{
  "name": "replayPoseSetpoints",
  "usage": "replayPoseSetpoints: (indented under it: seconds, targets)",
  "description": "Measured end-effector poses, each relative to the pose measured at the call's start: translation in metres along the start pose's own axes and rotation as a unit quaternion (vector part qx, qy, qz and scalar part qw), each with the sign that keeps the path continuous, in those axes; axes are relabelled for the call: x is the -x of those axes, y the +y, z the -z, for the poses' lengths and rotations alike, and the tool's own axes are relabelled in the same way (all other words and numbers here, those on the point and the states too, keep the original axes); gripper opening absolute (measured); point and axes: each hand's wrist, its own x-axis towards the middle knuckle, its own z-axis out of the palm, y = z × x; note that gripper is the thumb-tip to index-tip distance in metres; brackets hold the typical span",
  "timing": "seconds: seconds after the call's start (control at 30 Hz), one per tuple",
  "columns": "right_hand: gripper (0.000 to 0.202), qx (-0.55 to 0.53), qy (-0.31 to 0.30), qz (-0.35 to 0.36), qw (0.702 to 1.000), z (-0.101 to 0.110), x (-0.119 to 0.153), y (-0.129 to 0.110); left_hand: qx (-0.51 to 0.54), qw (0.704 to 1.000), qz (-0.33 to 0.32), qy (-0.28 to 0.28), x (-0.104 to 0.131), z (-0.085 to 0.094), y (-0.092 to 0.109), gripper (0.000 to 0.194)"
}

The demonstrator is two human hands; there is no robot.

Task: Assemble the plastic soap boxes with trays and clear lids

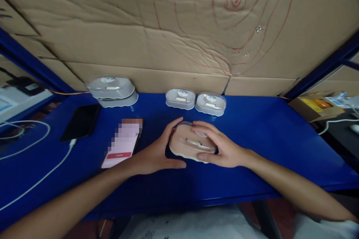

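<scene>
A beige oval box (182, 145) with a clear lid and a round sticker is between my hands, above or on the blue table (252, 130). My right hand (224, 147) grips its right side, with the thumb at the front edge and the fingers over the lid. Around the left side curves my left hand (161, 153), its thumb and fingers spread apart; it does not appear to grip the box. The underside of the box is hidden.
Two small grey lidded boxes (180, 104) (210, 109) stand side by side at the back. Stacked grey boxes (112, 93) are farther left. Two phones (123, 143) (81, 121) and a white cable (56, 171) lie left. A cardboard box (316, 108) is at right.
</scene>
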Motion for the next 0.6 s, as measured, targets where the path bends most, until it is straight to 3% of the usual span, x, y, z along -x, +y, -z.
replayPoseSetpoints:
  seconds: [0.13, 0.2, 0.3, 0.47, 0.6]
  targets:
    - [0.070, -0.030, 0.039, -0.013, 0.999, -0.006, 0.001, 0.002, 0.099, 0.995, 0.026, 0.016, 0.000, 0.000, 0.003, 0.115]
    - [0.061, -0.039, 0.084, -0.045, 0.995, -0.001, 0.000, 0.009, 0.070, 0.997, 0.026, 0.030, 0.000, -0.001, 0.003, 0.113]
    - [0.063, 0.075, 0.124, -0.069, 0.987, 0.011, 0.001, 0.025, -0.025, 0.999, 0.014, 0.041, 0.002, -0.002, 0.003, 0.116]
    - [0.067, 0.252, 0.055, -0.113, 0.959, 0.020, 0.006, 0.040, -0.079, 0.996, 0.006, 0.039, 0.003, 0.000, 0.004, 0.111]
    - [0.061, 0.281, 0.023, -0.019, 0.959, 0.016, 0.007, 0.028, -0.073, 0.996, 0.011, 0.048, 0.002, -0.001, 0.007, 0.102]
